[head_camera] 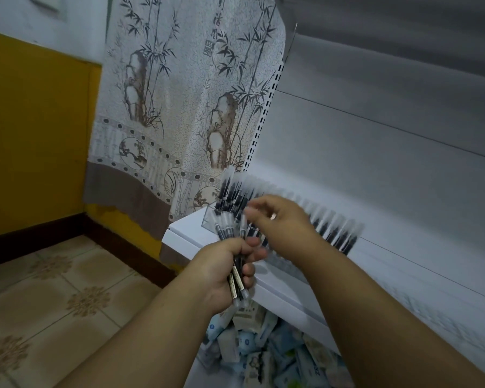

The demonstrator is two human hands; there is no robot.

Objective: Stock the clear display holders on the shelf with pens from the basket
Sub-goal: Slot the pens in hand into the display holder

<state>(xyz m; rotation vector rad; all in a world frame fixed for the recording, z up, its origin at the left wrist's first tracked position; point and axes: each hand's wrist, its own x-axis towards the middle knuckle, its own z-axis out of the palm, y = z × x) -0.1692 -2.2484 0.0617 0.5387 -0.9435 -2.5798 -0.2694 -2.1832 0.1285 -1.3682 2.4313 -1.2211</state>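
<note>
Left hand (224,273) grips a bundle of pens (235,259), fingers curled tight round the barrels, caps up, just in front of the white shelf (291,292). Right hand (280,222) is above it, fingertips pinching one capped pen (242,224) over the clear holder (210,219), where a row of pens (331,228) stands. Packets (263,351) lie heaped below.

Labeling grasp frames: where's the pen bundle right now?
Head view, lower centre: the pen bundle is gripped in the left hand, at the shelf's front edge, just below the right hand.
</note>
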